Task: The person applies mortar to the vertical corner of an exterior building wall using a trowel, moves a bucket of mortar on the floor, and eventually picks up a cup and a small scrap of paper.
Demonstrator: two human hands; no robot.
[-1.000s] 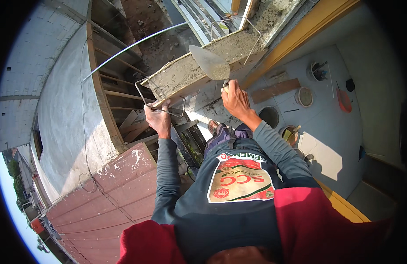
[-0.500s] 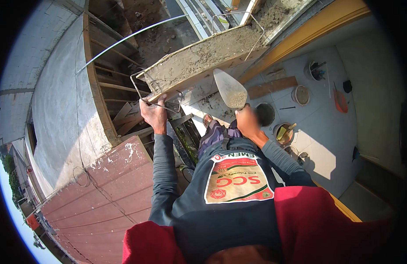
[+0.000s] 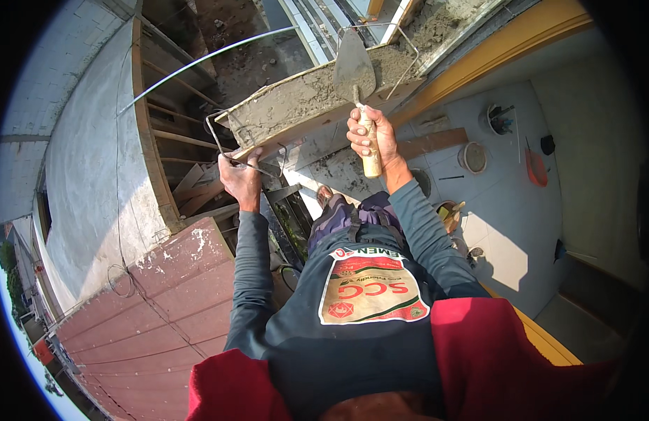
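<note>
My right hand (image 3: 380, 137) is closed around the pale wooden handle of a trowel (image 3: 353, 69). The trowel's pointed metal blade lies over the wet grey mortar (image 3: 282, 105) along the top of the wall, tip toward the far side. A long wooden board (image 3: 307, 133) runs along the near face of that mortar. At its left end my left hand (image 3: 242, 181) grips the board, fingers beside a bent metal rod clamp (image 3: 213, 133). Another bent rod clamp (image 3: 414, 52) straddles the wall to the right of the trowel.
On the right, a tiled floor lies below with a bucket (image 3: 473, 157), a tool bucket (image 3: 500, 119), a loose plank (image 3: 433, 142) and an orange-red scoop-like object (image 3: 537, 168). A thin white pipe (image 3: 205, 64) crosses at upper left. A reddish-brown sheet roof (image 3: 156, 288) slopes at lower left.
My right hand has raised the trowel up and left, from beside the board onto the mortar; the grit seen on the blade no longer shows. My left hand stays at the board's end.
</note>
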